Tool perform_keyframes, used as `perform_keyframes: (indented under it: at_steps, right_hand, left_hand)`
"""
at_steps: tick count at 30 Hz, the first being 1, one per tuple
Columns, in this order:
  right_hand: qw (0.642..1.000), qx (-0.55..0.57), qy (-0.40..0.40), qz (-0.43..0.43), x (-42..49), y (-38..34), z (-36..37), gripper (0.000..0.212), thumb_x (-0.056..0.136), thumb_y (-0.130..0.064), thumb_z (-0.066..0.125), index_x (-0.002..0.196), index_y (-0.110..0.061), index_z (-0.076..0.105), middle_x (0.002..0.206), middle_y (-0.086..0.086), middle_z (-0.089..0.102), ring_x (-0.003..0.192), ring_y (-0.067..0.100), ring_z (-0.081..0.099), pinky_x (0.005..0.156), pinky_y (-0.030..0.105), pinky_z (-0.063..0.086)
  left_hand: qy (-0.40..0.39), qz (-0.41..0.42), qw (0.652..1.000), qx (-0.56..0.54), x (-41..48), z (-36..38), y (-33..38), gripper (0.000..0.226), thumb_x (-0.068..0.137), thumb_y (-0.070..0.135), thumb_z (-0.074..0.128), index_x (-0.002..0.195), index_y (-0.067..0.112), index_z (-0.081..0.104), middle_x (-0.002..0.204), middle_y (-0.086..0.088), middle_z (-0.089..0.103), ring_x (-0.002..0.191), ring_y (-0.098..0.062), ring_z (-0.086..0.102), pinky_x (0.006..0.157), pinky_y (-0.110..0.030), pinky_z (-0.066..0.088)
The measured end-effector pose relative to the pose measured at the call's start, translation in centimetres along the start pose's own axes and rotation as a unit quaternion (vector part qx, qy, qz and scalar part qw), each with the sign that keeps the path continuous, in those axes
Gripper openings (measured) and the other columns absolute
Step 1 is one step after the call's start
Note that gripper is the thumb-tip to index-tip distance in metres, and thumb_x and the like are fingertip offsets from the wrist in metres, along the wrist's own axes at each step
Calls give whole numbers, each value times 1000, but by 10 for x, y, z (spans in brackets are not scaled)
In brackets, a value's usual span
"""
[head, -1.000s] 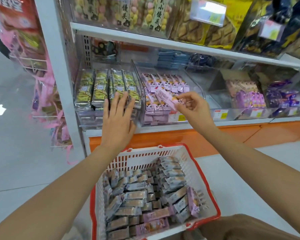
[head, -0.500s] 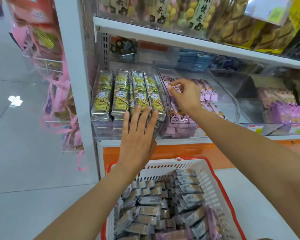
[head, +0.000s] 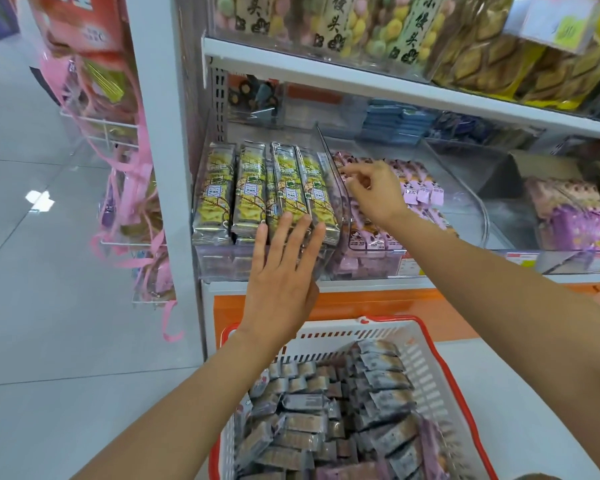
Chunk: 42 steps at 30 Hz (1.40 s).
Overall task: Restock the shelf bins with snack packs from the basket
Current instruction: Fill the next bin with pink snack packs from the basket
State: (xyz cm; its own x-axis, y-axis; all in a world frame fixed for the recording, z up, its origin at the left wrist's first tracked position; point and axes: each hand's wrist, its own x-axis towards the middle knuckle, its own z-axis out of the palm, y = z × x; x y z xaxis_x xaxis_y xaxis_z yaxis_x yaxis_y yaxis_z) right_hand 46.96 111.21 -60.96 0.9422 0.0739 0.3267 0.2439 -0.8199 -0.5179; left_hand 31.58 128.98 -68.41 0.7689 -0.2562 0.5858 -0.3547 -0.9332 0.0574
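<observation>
- Basket (head: pixel 440 362) of snack packs (head: pixel 326 420) sits below both hands and back toward the person. Its far left corner lies just under the left wrist.
- Left hand (head: pixel 284 271) is released and flat, with fingers straight and pointing up. It presses on the front of the clear bin (head: pixel 219 261) that holds the yellow packs (head: pixel 250 192), and it carries nothing.
- Right hand (head: pixel 371 195) reaches deeper into the shelf, up and to the right of the left hand. Its fingers are curled over the pink packs (head: pixel 423 194) in the neighbouring bin. I cannot tell whether it pinches a pack, because the fingertips hide that.
- Of the two, the left hand is nearer the basket, being lower and closer to the person. The right hand would first have to come back out of its bin and then down.
- Most snack packs in the basket are grey and lie flat in overlapping rows. Their long axes run roughly left to right beneath the hands, and their ends point at the basket's side walls. Some are tilted.
- A few purplish packs (head: pixel 432 441) lie at the basket's near right, farthest from both hands and on the right arm's side.
- Judging from this, the next pick means a drop straight down and back, with the fingers closing across a pack's short width.
</observation>
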Motion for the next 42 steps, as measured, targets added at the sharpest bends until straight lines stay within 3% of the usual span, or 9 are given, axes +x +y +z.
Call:
perform_keyframes:
  at_steps: [5,9,15,19,27,31,36,39,42]
  right_hand:
    - [995,98,21,-3,-51,-13,-26,25,95,-8,53,113,-14,68,104,11,58,73,7,52,59,6,40]
    - [991,117,28,-52,-110,-10,-50,18,94,-6,58,104,-16,69,94,6,63,76,8,55,65,10,42]
    - [992,91,-86,-4,-208,53,-57,17,88,-10,70,103,-17,68,83,-7,58,70,0,52,65,12,42]
    - [976,67,-203,44,-263,102,-40,17,84,-16,75,100,-18,70,84,-7,62,72,3,58,66,12,42]
    - [906,-27,-422,10,-324,142,31,31,85,-29,72,113,-16,68,110,2,67,99,15,59,86,27,47]
    - [834,-164,-524,-64,-344,157,74,39,79,-36,73,114,-20,65,113,5,64,106,25,56,93,40,46]
    - [773,-266,-555,-155,-348,157,96,37,82,-26,69,117,-19,61,116,5,62,110,26,50,95,41,38]
    - [786,-251,-547,-140,-344,153,96,32,81,-20,69,112,-18,60,109,5,64,105,25,53,93,39,39]
    - [849,-163,-495,-82,-336,149,87,32,79,-29,71,108,-17,61,104,4,65,97,22,57,90,37,44]
  left_hand:
    - [-22,0,1000,3,-8,-11,6,69,90,25,33,156,9,24,164,-12,16,152,-32,7,122,-55,4]
    - [-38,15,999,-23,-28,-13,24,64,89,24,35,151,7,34,158,-14,31,149,-33,20,121,-54,11]
    - [-117,52,990,-52,-59,12,48,67,79,17,65,143,6,47,142,-14,48,137,-34,37,118,-51,19]
    - [-199,62,977,-31,-72,40,57,72,77,21,72,144,8,48,149,-14,45,141,-35,36,119,-52,19]
    - [-308,28,951,22,-92,95,45,80,97,41,46,156,8,3,164,-12,3,152,-31,-1,122,-50,-6]
    - [-341,32,938,51,-104,113,40,75,102,42,32,154,8,-10,164,-10,-9,152,-29,-11,111,-45,-27]
    - [-330,30,943,31,-113,124,38,80,96,34,47,154,7,0,165,-12,4,152,-32,-2,123,-48,-4]
    - [-341,22,940,18,-111,122,41,77,99,34,40,152,9,-9,165,-11,-3,151,-31,-10,123,-49,-5]
    - [-348,12,937,0,-108,118,42,76,99,34,41,155,7,-2,165,-12,1,152,-32,-8,123,-48,-4]
